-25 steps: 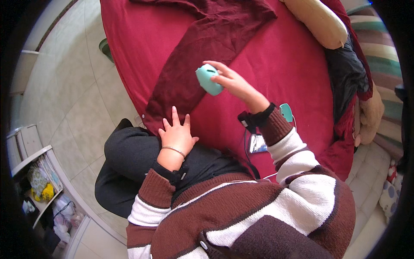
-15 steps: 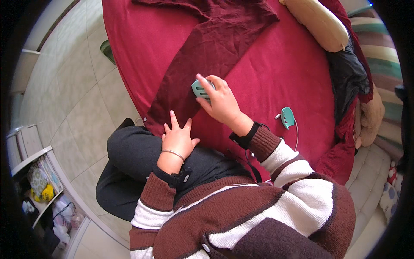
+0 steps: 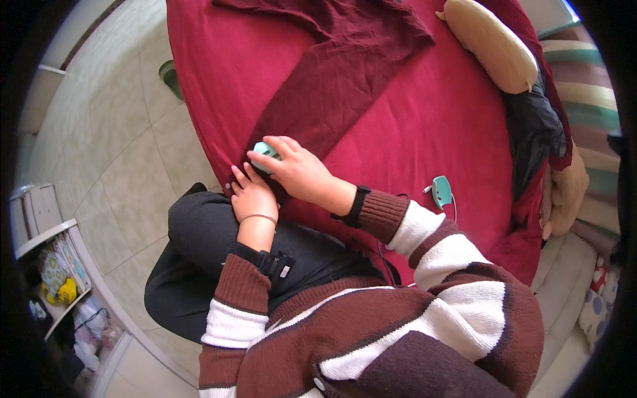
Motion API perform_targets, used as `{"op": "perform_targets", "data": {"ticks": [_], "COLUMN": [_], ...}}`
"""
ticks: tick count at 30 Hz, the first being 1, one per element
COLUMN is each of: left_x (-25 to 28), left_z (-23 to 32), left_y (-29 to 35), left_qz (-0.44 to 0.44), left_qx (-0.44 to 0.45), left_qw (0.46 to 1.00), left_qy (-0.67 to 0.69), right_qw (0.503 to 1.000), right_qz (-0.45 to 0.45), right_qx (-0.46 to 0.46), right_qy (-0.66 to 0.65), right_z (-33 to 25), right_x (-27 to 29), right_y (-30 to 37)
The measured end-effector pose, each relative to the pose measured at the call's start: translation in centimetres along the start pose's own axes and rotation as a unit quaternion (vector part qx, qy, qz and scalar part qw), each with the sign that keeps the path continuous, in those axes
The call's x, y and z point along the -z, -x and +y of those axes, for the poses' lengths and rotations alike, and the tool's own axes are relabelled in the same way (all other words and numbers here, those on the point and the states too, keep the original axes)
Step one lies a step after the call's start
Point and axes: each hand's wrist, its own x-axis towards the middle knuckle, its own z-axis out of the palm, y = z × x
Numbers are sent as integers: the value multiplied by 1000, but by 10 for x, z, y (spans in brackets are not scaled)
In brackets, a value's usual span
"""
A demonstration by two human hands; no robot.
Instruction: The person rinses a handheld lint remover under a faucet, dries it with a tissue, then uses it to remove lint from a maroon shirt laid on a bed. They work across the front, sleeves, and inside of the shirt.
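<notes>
A dark maroon garment (image 3: 332, 83) lies spread over the red bedcover, one long narrow part reaching toward my knees. My right hand (image 3: 298, 171) is closed around a small mint-green lint remover (image 3: 267, 154) with dark slots, held against the garment near its close end. Just below it, my left hand (image 3: 255, 200) lies flat on that end, fingers stretched out and holding nothing. Its fingertips are close to the lint remover. A small pale button (image 3: 228, 186) shows at the garment's edge beside my left fingers.
On the red bedcover (image 3: 391, 166) to the right rests a teal curved piece (image 3: 440, 192) with a white cable. A beige cushion (image 3: 491, 45) and dark cloth (image 3: 534, 129) lie at the far right. A green shoe (image 3: 170, 78) is on the tiled floor; shelves (image 3: 66, 285) stand at left.
My right hand has moved the lint remover left and toward me along the garment. My left hand has shifted slightly left, and the two hands are now close together.
</notes>
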Motion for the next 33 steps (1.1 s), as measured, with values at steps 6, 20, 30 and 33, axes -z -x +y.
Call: {"op": "perform_targets", "data": {"ticks": [6,20,30,33], "left_x": [-18,-19,-19,-21], "left_z": [6,7,-5,-7], "left_y": [-15,-18,5,-5], "left_qz": [-28,-56,109,29], "left_qx": [42,58,-36,-4], "left_qw": [998,997,992,998], "left_qy": [-38,0,-49,-53], "right_qw": [996,965,999,1000], "right_qz": [71,151,22,17], "right_qx": [-19,-172,6,-24], "right_qy": [46,131,-29,-11], "right_z": [56,216,17,20], "right_x": [-2,67,11,-7], "right_y": [-27,-104,6,13]}}
